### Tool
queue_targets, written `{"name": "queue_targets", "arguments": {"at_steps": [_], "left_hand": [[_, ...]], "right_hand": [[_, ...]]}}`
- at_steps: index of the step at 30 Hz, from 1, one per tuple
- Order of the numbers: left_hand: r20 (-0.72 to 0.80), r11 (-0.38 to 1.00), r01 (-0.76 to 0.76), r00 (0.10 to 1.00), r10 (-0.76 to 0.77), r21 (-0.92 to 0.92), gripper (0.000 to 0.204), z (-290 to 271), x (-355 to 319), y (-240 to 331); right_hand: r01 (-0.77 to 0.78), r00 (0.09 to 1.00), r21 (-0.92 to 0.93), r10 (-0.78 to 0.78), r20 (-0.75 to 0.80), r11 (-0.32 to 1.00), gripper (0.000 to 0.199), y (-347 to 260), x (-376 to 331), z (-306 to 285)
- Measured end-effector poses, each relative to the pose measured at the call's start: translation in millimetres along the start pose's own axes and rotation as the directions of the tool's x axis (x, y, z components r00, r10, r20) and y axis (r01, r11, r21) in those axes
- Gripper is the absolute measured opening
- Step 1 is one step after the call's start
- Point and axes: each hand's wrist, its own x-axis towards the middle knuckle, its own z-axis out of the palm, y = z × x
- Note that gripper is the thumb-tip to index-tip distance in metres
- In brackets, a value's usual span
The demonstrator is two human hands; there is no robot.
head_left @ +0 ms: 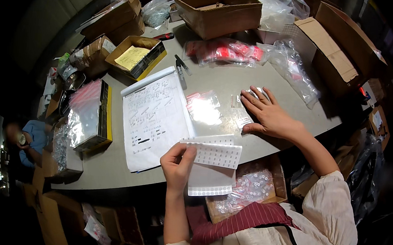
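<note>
My left hand (177, 166) pinches folded sheets of small round stickers (217, 156) between thumb and fingers. The sheets hang over the table's near edge, above an open carton (280, 178) of small bags holding white ring-shaped pieces (256, 183). On the tabletop my right hand (272, 116) lies palm down with fingers spread, partly over small clear bags (243, 122) with pale labels. What is under its palm is hidden. Between the hands and the handwritten notepad (156, 115) lie clear zip bags (204, 108) with red edges, shining with glare.
Two markers (181, 71) lie above the notepad. Red-printed bags (228, 52) and a large cardboard box (217, 14) stand farther back. At left is a black-and-yellow box of zip bags (86, 108). Open cartons (333, 50) crowd the right. Another person (33, 138) is at far left.
</note>
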Motion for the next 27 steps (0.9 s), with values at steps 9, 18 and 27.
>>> {"name": "queue_targets", "arguments": {"at_steps": [9,18,27], "left_hand": [[0.044,0.995,-0.026,0.999,0.022,0.093,0.013,2,-2,4],[-0.054,0.974,-0.045,0.998,0.034,-0.223,0.01,-3,3,-3],[-0.121,0.928,-0.08,0.992,0.038,-0.363,0.009,-8,4,-5]], "right_hand": [[0.127,0.988,0.337,-0.148,0.037,0.933,0.083,3,-28,-11],[-0.171,0.969,0.511,0.238,-0.069,0.842,0.063,41,-11,7],[0.229,0.932,0.627,-0.354,0.081,0.745,0.059,-23,-42,-5]]}}
